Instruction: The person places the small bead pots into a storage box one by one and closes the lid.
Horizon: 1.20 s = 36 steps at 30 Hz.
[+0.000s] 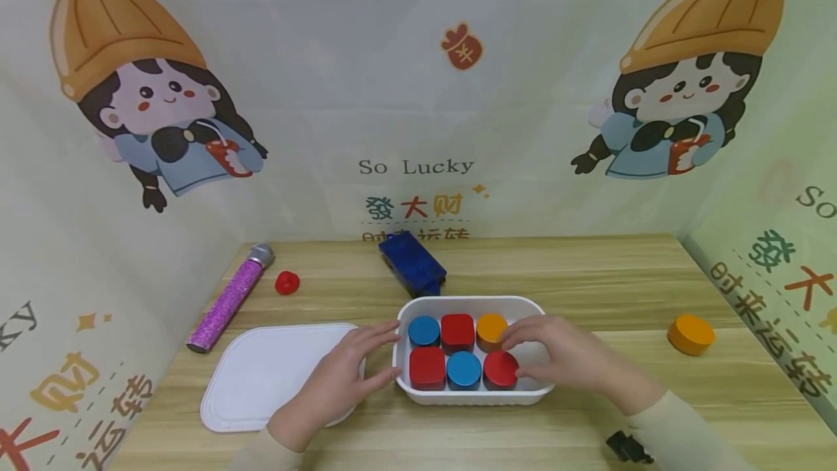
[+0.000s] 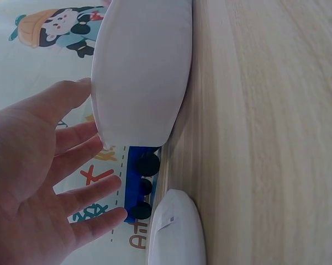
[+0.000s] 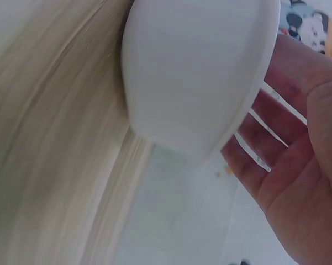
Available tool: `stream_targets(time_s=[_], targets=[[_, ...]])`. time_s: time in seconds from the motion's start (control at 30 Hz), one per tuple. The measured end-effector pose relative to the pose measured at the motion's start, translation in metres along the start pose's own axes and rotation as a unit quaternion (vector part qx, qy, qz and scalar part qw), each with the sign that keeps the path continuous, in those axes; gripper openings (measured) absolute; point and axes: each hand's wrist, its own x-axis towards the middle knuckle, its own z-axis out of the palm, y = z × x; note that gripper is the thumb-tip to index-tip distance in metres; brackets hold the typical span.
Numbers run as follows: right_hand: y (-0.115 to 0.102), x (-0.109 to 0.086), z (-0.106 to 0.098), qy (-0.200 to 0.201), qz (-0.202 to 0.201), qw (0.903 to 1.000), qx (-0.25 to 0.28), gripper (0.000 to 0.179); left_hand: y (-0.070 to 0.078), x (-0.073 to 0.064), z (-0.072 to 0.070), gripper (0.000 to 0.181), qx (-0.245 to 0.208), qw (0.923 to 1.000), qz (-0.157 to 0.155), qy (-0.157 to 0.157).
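A white plastic container holds several blocks: two blue round ones, two red squarish ones, a red round one and an orange round one. My left hand is at its left end, fingers spread and thumb tip right at the rim; the left wrist view shows the palm facing the container wall. Over the right end reaches my right hand, fingertips beside the orange block and thumb beside the red round block. In the right wrist view its fingers pass over the rim, their tips hidden inside.
A white lid lies left of the container. Behind stands a dark blue toy vehicle. A purple glitter microphone and a small red piece lie back left. Another orange block sits right; a black object lies by my right sleeve.
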Motion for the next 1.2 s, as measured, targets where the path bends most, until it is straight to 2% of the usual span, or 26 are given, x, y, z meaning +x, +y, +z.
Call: stream_targets(time_s=[0.1,0.17,0.33,0.53,0.67,0.8,1.0,1.2], targets=[[0.007,-0.013,-0.003,0.047,0.005,0.9988,-0.01,0.027,0.0,0.0,0.001,0.051,0.002,1.0,0.002,0.001],[0.012,-0.021,-0.006,0.084,-0.008,0.9963,-0.017,0.024,0.0,-0.001,0.002,0.052,0.003,1.0,0.002,0.002],[0.029,-0.039,-0.017,0.174,-0.046,0.9825,-0.046,0.027,0.0,-0.001,0.002,0.052,0.006,1.0,-0.004,0.005],[0.051,-0.064,-0.03,0.219,-0.022,0.971,-0.094,0.03,0.0,-0.001,0.001,0.052,0.006,1.0,0.0,0.006],[0.073,-0.077,-0.034,0.254,-0.006,0.9592,-0.124,0.03,0.0,-0.003,-0.001,0.052,0.006,0.9999,-0.008,0.008],[0.095,-0.093,-0.04,0.265,0.041,0.9548,-0.128,0.029,0.0,-0.003,-0.002,0.052,0.006,0.9998,-0.016,0.005],[0.118,-0.114,-0.054,0.242,0.121,0.953,-0.136,0.031,0.0,-0.002,-0.001,0.051,0.004,1.0,-0.004,0.005],[0.131,-0.124,-0.064,0.223,0.169,0.9496,-0.14,0.035,0.001,0.0,0.0,0.051,0.008,0.9999,0.007,0.006]])
